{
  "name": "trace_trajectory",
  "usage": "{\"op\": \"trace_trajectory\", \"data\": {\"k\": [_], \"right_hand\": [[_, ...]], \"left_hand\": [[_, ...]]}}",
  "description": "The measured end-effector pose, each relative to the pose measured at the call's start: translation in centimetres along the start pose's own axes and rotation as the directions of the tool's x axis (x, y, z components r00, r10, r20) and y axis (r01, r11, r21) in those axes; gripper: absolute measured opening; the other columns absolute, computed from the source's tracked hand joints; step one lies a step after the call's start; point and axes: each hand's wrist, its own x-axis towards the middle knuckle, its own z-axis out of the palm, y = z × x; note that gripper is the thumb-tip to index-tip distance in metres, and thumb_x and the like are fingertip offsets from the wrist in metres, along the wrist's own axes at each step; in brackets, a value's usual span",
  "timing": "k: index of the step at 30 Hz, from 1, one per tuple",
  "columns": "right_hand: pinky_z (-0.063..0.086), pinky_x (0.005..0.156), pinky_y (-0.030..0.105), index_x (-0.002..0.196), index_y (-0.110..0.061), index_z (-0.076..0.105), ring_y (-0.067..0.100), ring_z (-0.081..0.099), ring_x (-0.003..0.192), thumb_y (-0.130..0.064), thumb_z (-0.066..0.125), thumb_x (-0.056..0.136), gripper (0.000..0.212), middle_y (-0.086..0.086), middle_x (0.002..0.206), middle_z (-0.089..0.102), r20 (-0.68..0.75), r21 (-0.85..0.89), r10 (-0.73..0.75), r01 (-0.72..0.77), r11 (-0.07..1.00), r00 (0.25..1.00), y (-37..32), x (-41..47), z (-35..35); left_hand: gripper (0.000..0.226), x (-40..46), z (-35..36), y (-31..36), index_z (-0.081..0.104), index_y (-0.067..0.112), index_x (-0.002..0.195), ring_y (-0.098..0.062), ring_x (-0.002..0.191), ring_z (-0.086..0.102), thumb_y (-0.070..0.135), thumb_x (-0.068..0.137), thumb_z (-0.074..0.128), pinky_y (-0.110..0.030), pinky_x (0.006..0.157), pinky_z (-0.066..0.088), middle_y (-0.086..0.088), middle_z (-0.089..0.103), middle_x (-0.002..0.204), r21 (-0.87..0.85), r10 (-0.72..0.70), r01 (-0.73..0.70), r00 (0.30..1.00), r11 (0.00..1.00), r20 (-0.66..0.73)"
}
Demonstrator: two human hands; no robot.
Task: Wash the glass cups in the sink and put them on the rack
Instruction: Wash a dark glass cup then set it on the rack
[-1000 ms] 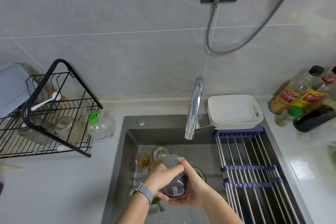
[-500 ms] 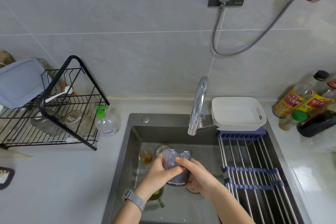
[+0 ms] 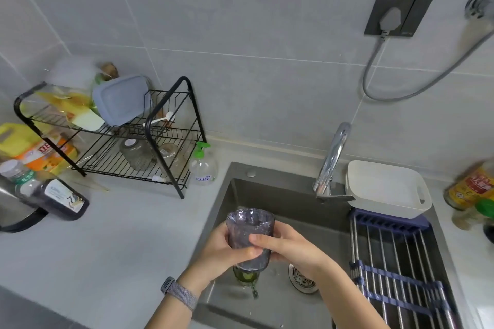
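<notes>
The labels on the bottles are blurred and cannot be read. Both hands hold a purple textured glass cup point(image 3: 250, 235) upright over the steel sink point(image 3: 240, 195): the left hand point(image 3: 222, 251) wraps its side, the right hand point(image 3: 290, 247) grips it with the fingers across. The black wire rack point(image 3: 171, 168) stands on the left counter.

Large pale grey wall tiles point(image 3: 240, 21) fill the upper frame; a dark socket plate point(image 3: 401, 6) is mounted upper right. A light grey countertop point(image 3: 107, 243) spreads lower left.
</notes>
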Motion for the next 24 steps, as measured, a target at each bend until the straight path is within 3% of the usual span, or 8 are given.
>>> {"op": "trace_trajectory", "data": {"k": [4,8,11,14,17,21,24], "right_hand": [[0.052,0.096,0.044,0.127,-0.018,0.056,0.019,0.066,0.110,-0.050,0.075,0.072,0.066,0.002,0.121,0.068,-0.008,-0.036,-0.035,0.035,0.999,0.999,-0.5,0.9,2.7],[0.052,0.096,0.046,0.116,-0.020,0.064,0.023,0.067,0.102,-0.058,0.066,0.078,0.054,0.003,0.107,0.071,-0.026,-0.049,-0.029,0.028,0.998,0.999,-1.4,2.6,5.4],[0.053,0.089,0.044,0.108,-0.012,0.066,0.022,0.062,0.084,-0.038,0.062,0.091,0.032,0.006,0.088,0.064,-0.087,-0.035,-0.036,0.033,0.999,0.996,-1.8,4.4,7.4],[0.053,0.080,0.035,0.105,-0.004,0.065,0.020,0.060,0.078,-0.015,0.062,0.092,0.017,0.008,0.087,0.063,-0.200,-0.032,-0.010,0.003,0.999,0.980,-1.4,6.3,9.5],[0.054,0.076,0.032,0.103,-0.005,0.065,0.019,0.062,0.077,-0.012,0.060,0.094,0.013,0.006,0.089,0.068,-0.263,-0.057,0.037,-0.054,0.997,0.964,-0.8,8.0,11.0],[0.056,0.082,0.038,0.104,-0.010,0.065,0.021,0.066,0.080,-0.010,0.060,0.093,0.012,0.007,0.094,0.072,-0.316,-0.080,0.083,-0.114,0.990,0.945,0.5,9.7,12.3],[0.056,0.083,0.041,0.104,-0.008,0.064,0.022,0.066,0.077,-0.007,0.058,0.093,0.012,0.008,0.095,0.073,-0.339,-0.049,0.109,-0.133,0.990,0.935,1.0,10.8,13.3]], "left_hand": [[0.074,-1.7,-2.8,-0.2,0.063,0.011,0.113,-0.023,0.102,0.070,0.034,0.049,0.089,-0.040,0.087,0.057,-0.008,0.074,0.106,-0.054,0.052,-0.055,0.997,0.997,-0.060],[0.075,-2.7,-6.1,0.1,0.062,0.008,0.115,-0.026,0.100,0.070,0.032,0.049,0.088,-0.037,0.083,0.058,-0.011,0.074,0.105,-0.122,0.101,-0.118,0.985,0.985,-0.140],[0.073,-3.2,-9.3,0.1,0.063,0.007,0.111,-0.022,0.092,0.072,0.029,0.045,0.086,-0.027,0.073,0.057,-0.012,0.075,0.099,-0.153,0.125,-0.164,0.963,0.975,-0.239],[0.066,-3.4,-12.9,-0.1,0.063,0.010,0.112,-0.016,0.091,0.072,0.013,0.050,0.086,-0.021,0.071,0.055,-0.007,0.075,0.098,-0.148,0.158,-0.210,0.941,0.967,-0.300],[0.065,-3.3,-16.7,-0.3,0.062,0.008,0.112,-0.012,0.086,0.072,0.004,0.050,0.082,-0.018,0.066,0.055,-0.005,0.075,0.096,-0.164,0.155,-0.220,0.930,0.962,-0.334],[0.076,-2.9,-21.7,-0.6,0.062,0.014,0.112,-0.014,0.090,0.072,0.022,0.041,0.090,-0.019,0.065,0.055,-0.002,0.075,0.099,-0.179,0.113,-0.184,0.930,0.967,-0.349],[0.099,-2.2,-25.0,-1.0,0.055,0.016,0.122,-0.025,0.101,0.069,0.037,0.034,0.095,-0.032,0.073,0.058,-0.011,0.070,0.114,-0.370,0.005,-0.115,0.958,0.922,-0.285]]}}
